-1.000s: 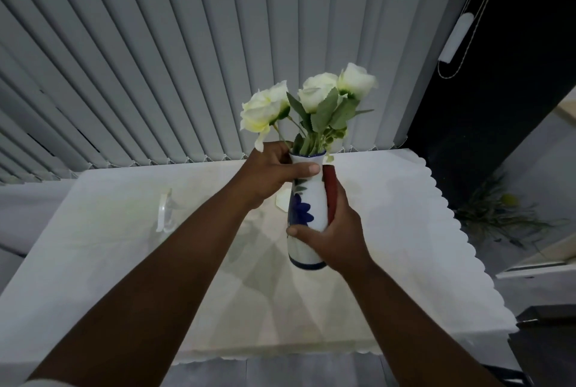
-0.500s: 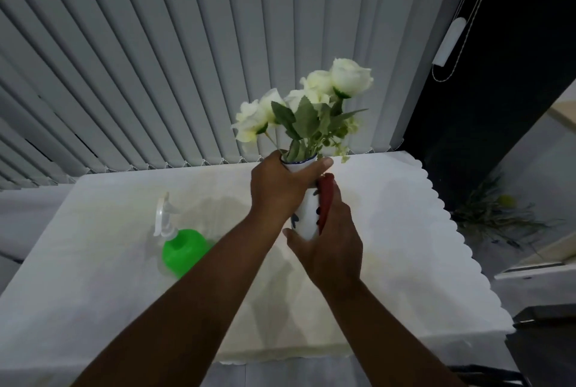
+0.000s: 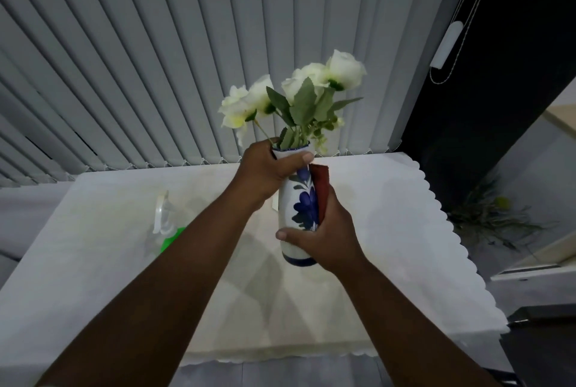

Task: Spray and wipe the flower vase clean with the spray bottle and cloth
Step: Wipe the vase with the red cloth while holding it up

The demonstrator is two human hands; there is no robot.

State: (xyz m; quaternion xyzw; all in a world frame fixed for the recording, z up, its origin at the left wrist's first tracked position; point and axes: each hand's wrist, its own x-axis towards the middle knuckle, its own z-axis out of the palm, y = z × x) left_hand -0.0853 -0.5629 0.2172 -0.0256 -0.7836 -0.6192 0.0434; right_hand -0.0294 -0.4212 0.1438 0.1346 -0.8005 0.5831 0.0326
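Note:
A white flower vase [image 3: 300, 206] with a blue flower pattern is held upright above the table, white roses [image 3: 311, 87] standing in it. My left hand [image 3: 270, 168] grips the vase around its neck just under the rim. My right hand [image 3: 324, 237] wraps the lower body and presses a dark red cloth [image 3: 321, 187] against the vase's right side. The spray bottle [image 3: 166, 224], with a clear trigger head and green body, stands on the table to the left, partly hidden behind my left forearm.
A white table [image 3: 405, 246] with a scalloped cloth edge lies below the vase. Grey vertical blinds [image 3: 156, 59] hang behind it. To the right are a dark gap, a blind cord weight [image 3: 446, 44] and a plant [image 3: 492, 218] on the floor.
The vase turned in my hands, so the blue flower pattern faces me again. My right hand slid down the vase with the cloth. The camera view shifted slightly.

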